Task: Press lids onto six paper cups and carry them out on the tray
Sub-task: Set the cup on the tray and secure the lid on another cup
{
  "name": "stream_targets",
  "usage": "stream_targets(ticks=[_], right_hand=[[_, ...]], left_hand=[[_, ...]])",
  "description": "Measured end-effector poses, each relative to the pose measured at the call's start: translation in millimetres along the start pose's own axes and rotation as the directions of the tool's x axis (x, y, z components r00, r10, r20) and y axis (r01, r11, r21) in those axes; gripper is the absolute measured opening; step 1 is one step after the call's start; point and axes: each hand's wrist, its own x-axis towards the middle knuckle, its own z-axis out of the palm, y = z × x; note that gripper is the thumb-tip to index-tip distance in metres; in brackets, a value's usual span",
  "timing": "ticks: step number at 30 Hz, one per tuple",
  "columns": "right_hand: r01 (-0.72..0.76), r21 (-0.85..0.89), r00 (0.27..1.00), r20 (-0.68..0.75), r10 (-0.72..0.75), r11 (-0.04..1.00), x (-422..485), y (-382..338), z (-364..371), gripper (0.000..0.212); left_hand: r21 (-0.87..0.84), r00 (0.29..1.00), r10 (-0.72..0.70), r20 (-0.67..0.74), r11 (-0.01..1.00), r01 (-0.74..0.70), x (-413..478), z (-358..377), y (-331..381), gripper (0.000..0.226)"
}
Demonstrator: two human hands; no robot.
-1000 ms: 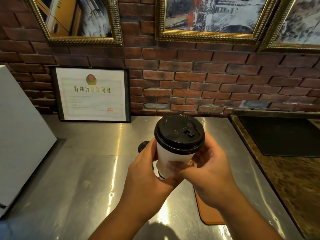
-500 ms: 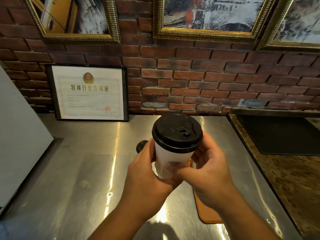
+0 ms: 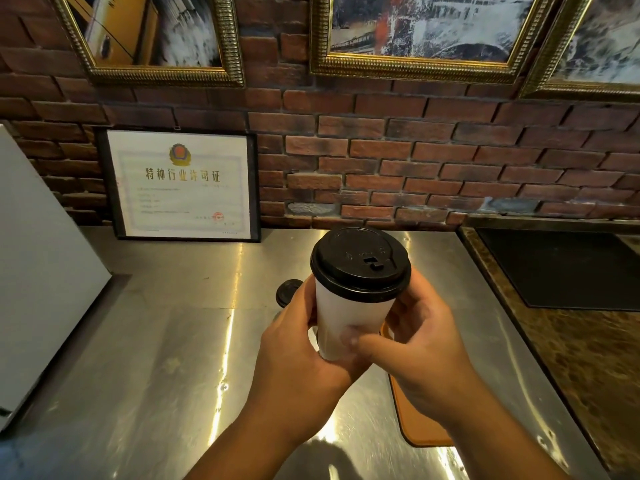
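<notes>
A red brick wall [image 3: 433, 161] fills the upper half of the view; three gold-framed pictures hang along its top edge, each cut off by the frame, the middle one [image 3: 415, 32] showing pale streaks on a dark ground. Below the wall lies a brushed steel worktop [image 3: 166, 358], running from the wall toward the viewer and catching bright streaks of light; on its right it meets a brown mottled stone surface [image 3: 588, 358] with a black mat [image 3: 561, 268] lying on it. A white slanted panel [image 3: 41, 265] stands at the far left edge. A black-framed certificate [image 3: 183, 185] with a round emblem and gold Chinese characters leans upright against the bricks, its foot on the worktop. An orange-brown tray [image 3: 419, 420] lies flat on the worktop at the lower right, mostly hidden behind the right forearm.

In the middle, held above the worktop, is a white paper cup [image 3: 349, 317] standing roughly upright; both hands hold it. The left hand [image 3: 298, 358] wraps around the cup's left side and base; the right hand [image 3: 419, 344] cups the right side, its thumb lying across the front of the cup wall. A black domed lid [image 3: 360, 263] with a small sip opening sits on the cup's rim. Behind the left hand, a second black lid [image 3: 287, 291] shows partly, resting low near the worktop.
</notes>
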Motion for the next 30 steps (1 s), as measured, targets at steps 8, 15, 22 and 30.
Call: stream_targets(ticks=[8, 15, 22, 30], right_hand=[[0.005, 0.024, 0.999, -0.048, -0.004, 1.000, -2, -4, 1, 0.088], [-0.028, 0.082, 0.999, -0.021, 0.030, 0.996, -5, -6, 3, 0.081], [-0.023, 0.103, 0.999, -0.038, 0.027, 0.994, -8, -8, 2, 0.083], [-0.036, 0.085, 0.999, -0.018, 0.038, 0.996, -12, -14, 6, 0.081]], left_hand=[[-0.026, 0.998, -0.003, 0.057, 1.000, 0.005, -2, -1, 2, 0.093], [-0.020, 0.998, 0.005, 0.055, 1.000, -0.004, -3, -3, 1, 0.091], [-0.034, 0.999, 0.000, 0.052, 0.999, 0.001, -9, -3, 2, 0.090], [-0.058, 0.999, -0.018, 0.031, 0.998, 0.020, -13, -5, 3, 0.089]])
